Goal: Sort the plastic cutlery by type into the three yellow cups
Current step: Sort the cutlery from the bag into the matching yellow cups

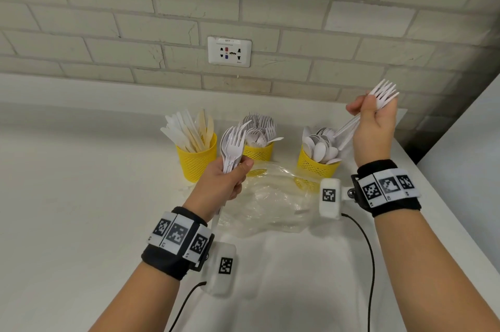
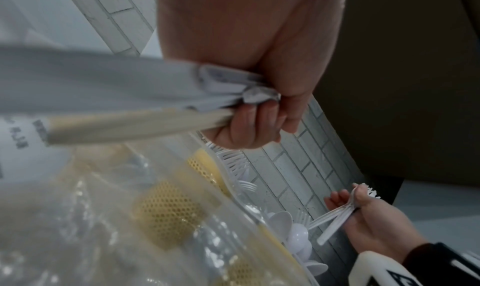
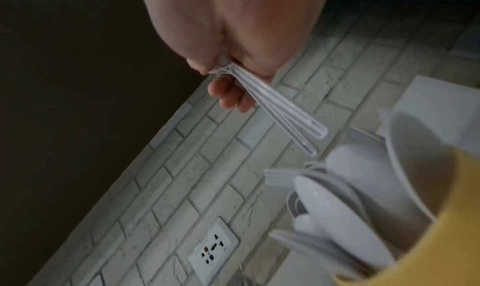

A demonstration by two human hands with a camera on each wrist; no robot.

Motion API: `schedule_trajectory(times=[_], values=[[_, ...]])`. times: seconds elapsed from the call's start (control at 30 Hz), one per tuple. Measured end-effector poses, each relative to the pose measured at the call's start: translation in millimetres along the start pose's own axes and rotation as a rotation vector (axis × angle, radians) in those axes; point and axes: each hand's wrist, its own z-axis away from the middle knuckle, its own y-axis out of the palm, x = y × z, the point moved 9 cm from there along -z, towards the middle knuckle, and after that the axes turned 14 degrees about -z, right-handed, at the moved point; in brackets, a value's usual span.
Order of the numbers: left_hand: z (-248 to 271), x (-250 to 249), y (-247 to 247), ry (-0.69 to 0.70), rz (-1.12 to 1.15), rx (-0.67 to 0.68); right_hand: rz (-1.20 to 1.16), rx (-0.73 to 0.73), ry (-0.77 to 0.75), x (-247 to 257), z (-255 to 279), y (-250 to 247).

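Fingers (image 1: 239,169) of my left hand (image 1: 219,182) are clasping smooth white plastic forks (image 1: 232,146); my right hand (image 1: 374,126) is pinching more forks (image 1: 382,93) near perforated yellow cups (image 1: 196,159).

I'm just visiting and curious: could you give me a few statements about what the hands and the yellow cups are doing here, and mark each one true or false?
1. The left hand grips a bunch of forks. True.
2. The right hand is empty. False: it holds a few forks, tines up.
3. The left cup holds knives. True.
4. The right cup holds forks. False: it holds spoons.
5. A clear plastic bag lies in front of the cups. True.
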Motion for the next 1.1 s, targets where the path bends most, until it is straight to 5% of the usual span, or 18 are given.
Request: schedule_trajectory(times=[0.23, 0.37, 0.53, 0.77, 0.93, 1.1], values=[[1.5, -4.6, 2.3, 0.025, 0.023, 0.005, 0.265, 0.095, 0.285, -63.5, 19.0, -0.1], [2.1, -7.1, 2.2, 0.028, 0.035, 0.032, 0.643, 0.203, 0.117, -56.1, 20.8, 5.1], [4.2, -8.3, 8.0, 0.025, 0.062, 0.099, 0.522, 0.176, 0.120, -43.7, 25.4, 6.2], [9.2, -16.4, 20.7, 0.069, 0.114, 0.189, 0.865, 0.395, 0.126, -58.4, 37.8, 16.5], [9.8, -17.9, 25.0, 0.104, 0.121, 0.246, 0.510, 0.391, 0.037, -8.8, 44.6, 59.4], [15.0, -20.3, 41.6, 0.097, 0.258, 0.422, -0.068, 0.728, 0.663, -12.2, 105.2, 135.8]])
